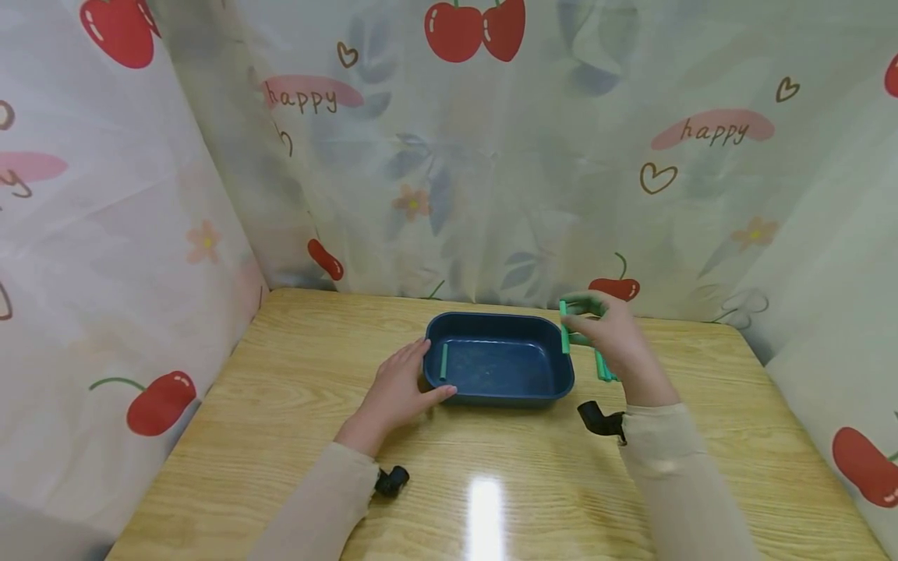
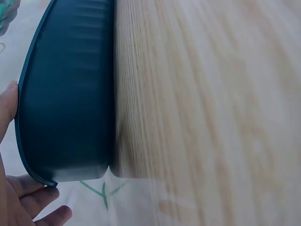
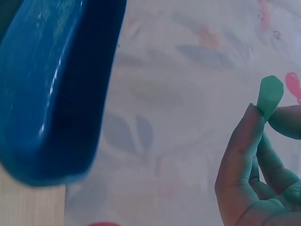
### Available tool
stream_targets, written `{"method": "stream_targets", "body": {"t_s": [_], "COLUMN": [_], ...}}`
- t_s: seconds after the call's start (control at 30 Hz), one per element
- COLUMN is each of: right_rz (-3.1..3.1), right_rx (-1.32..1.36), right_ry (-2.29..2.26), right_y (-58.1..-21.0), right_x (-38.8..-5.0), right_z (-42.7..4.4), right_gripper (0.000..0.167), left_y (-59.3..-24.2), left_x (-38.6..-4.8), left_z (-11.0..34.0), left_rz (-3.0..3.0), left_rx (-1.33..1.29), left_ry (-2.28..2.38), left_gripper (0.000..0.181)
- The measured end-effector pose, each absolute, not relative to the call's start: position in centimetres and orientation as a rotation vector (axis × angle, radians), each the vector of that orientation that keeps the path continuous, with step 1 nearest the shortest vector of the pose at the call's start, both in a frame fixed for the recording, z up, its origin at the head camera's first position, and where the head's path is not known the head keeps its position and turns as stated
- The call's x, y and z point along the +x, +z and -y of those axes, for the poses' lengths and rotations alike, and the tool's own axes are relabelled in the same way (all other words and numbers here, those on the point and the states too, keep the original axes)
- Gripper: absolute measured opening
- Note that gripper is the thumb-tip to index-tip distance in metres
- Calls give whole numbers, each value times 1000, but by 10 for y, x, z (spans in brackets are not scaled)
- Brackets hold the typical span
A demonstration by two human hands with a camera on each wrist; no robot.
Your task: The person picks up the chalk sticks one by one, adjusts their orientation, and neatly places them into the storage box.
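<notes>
A dark blue oblong basin (image 1: 500,399) sits on the wooden table. My left hand (image 1: 403,386) holds its left end, thumb on the near rim and fingers at the far-left rim; the left wrist view shows the fingertips (image 2: 40,202) at the rim's corner. Inside the basin, near its left end, lies a green stick (image 1: 443,362). My right hand (image 1: 606,331) pinches another green stick (image 1: 564,327) between thumb and fingers, upright by the basin's right rim. Up close, that stick's end (image 3: 271,94) looks smooth and pale green. More green sticks (image 1: 603,368) lie on the table, partly hidden by the right hand.
The wooden table (image 1: 295,413) ends at a printed cloth (image 1: 484,195) behind it, and cloth also hangs at both sides. A black wrist camera (image 1: 391,481) is on the left sleeve, another black wrist camera (image 1: 599,421) on the right.
</notes>
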State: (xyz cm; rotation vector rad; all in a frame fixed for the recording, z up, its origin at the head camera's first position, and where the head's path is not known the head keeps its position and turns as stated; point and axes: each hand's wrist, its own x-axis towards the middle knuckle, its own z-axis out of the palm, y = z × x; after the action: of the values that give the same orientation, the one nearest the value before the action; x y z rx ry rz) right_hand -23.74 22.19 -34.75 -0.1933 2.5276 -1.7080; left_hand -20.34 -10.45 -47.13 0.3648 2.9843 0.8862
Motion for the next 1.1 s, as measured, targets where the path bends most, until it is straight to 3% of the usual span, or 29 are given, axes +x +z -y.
{"method": "stream_targets", "body": {"t_s": [1.1], "right_rz": [-2246], "right_rx": [-96], "right_ry": [-1957], "right_y": [-416], "right_x": [-272], "right_z": [-134], "right_gripper": [42], "left_y": [-475], "left_x": [-205], "left_z": [105], "left_rz": [-2982], "left_rx": [345], "left_ry": [888], "left_gripper": [101]}}
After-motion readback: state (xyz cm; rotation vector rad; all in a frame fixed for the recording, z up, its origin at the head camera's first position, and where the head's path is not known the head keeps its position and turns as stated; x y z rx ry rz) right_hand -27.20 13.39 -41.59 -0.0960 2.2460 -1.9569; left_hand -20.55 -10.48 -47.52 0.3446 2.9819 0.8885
